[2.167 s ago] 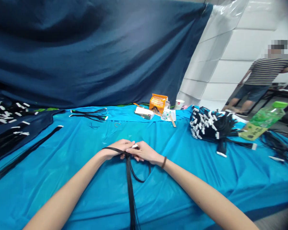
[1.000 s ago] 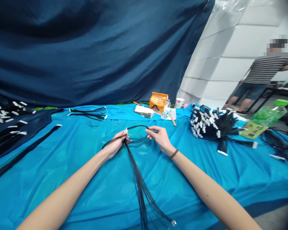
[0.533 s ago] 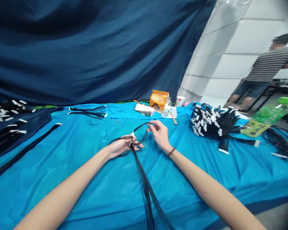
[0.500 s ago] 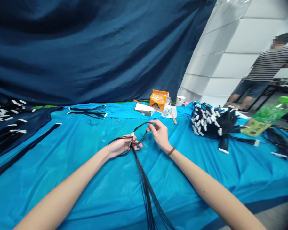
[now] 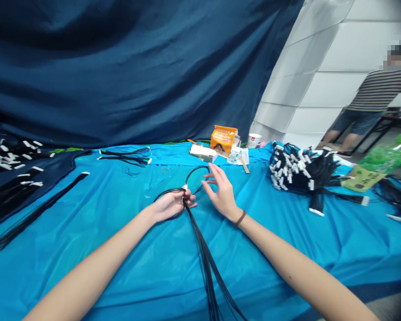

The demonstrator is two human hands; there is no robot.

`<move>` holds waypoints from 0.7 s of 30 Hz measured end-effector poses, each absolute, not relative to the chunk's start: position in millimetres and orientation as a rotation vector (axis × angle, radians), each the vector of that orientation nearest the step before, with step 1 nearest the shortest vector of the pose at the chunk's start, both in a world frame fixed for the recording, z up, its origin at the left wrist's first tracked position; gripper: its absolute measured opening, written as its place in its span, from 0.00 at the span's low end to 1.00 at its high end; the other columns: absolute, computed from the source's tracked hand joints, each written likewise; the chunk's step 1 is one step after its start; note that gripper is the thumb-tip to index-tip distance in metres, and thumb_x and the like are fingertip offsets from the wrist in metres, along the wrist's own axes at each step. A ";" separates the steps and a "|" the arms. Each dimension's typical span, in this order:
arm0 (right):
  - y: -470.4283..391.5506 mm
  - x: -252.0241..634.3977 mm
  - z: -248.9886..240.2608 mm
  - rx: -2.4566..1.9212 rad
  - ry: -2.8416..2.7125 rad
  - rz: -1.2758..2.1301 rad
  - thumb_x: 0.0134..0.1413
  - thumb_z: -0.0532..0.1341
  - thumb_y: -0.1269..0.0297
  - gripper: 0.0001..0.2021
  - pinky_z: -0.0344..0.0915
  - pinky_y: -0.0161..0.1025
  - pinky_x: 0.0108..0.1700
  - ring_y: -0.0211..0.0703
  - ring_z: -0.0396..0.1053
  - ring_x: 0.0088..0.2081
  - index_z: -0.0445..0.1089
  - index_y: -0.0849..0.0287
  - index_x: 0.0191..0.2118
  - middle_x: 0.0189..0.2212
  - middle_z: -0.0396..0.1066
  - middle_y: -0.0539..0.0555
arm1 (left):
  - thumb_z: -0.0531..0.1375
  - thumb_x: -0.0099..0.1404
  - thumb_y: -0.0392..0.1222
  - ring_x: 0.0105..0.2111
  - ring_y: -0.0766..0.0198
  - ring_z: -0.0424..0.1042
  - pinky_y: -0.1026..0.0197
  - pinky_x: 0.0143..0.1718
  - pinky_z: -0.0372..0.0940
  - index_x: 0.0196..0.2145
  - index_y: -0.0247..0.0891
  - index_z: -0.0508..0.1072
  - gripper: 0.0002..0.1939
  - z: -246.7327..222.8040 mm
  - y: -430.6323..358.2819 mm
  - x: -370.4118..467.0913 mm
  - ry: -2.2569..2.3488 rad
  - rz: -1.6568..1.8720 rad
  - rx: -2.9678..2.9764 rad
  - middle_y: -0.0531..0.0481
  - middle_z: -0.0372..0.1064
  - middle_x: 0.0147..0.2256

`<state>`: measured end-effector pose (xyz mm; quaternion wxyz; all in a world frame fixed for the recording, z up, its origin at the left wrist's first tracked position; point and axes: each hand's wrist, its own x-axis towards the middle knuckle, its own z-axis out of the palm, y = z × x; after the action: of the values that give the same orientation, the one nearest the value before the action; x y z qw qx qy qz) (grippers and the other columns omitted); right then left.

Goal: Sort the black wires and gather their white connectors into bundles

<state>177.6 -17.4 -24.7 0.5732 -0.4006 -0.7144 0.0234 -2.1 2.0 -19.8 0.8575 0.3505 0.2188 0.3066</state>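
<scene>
My left hand point(image 5: 169, 206) is closed on a black wire harness point(image 5: 203, 245) with white connectors at the fingers. From there its long strands hang down toward the table's front edge, while some wires loop back around the hand. Another loop of the wires point(image 5: 196, 169) rises to the right. My right hand point(image 5: 222, 192) is beside that loop with its fingers apart. Whether its fingertips still touch the wire is hard to make out.
Bundled harnesses with white connectors point(image 5: 292, 171) lie at the right, near a green-capped bottle point(image 5: 377, 165). More harnesses point(image 5: 13, 196) lie at the left. An orange package point(image 5: 223, 141), a small box point(image 5: 203, 153) and a paper cup point(image 5: 254, 140) stand at the back. A person point(image 5: 377, 93) is at the far right.
My right hand's fingers have spread from a pinch on the wire loop. My left hand keeps its hold on the harness. The whole view has shifted slightly.
</scene>
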 end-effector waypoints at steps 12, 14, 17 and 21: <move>-21.0 171.4 -34.1 -0.573 -2.286 -0.688 0.58 0.53 0.70 0.06 0.63 0.40 0.41 0.40 0.64 0.40 0.67 0.60 0.37 0.37 0.70 0.55 | 0.49 0.59 0.28 0.26 0.67 0.62 0.63 0.34 0.57 0.26 0.33 0.68 0.10 -28.8 6.3 2.4 0.573 0.771 0.585 0.49 0.64 0.25; -20.6 169.9 -35.5 -0.579 -2.286 -0.728 0.58 0.53 0.70 0.06 0.62 0.39 0.39 0.40 0.64 0.38 0.67 0.59 0.36 0.37 0.70 0.54 | 0.49 0.59 0.28 0.26 0.68 0.62 0.64 0.33 0.57 0.26 0.32 0.68 0.10 -28.0 5.9 2.4 0.578 0.766 0.575 0.49 0.64 0.25; -21.2 170.0 -34.5 -0.563 -2.279 -0.767 0.57 0.53 0.71 0.06 0.62 0.39 0.39 0.40 0.63 0.38 0.67 0.60 0.36 0.38 0.70 0.54 | 0.49 0.59 0.28 0.26 0.68 0.62 0.65 0.32 0.56 0.26 0.32 0.68 0.10 -26.8 4.8 2.6 0.563 0.752 0.569 0.49 0.64 0.25; -22.1 171.6 -32.8 -0.549 -2.303 -0.771 0.58 0.52 0.72 0.07 0.62 0.39 0.39 0.40 0.63 0.39 0.67 0.60 0.36 0.38 0.70 0.55 | 0.48 0.59 0.28 0.25 0.69 0.61 0.65 0.31 0.56 0.25 0.32 0.67 0.10 -26.6 4.2 3.0 0.555 0.735 0.569 0.49 0.63 0.25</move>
<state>171.6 -22.1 -32.8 0.3201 -0.2088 -0.8763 -0.2932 3.0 4.2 -26.6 0.8570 0.2709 0.2642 0.3498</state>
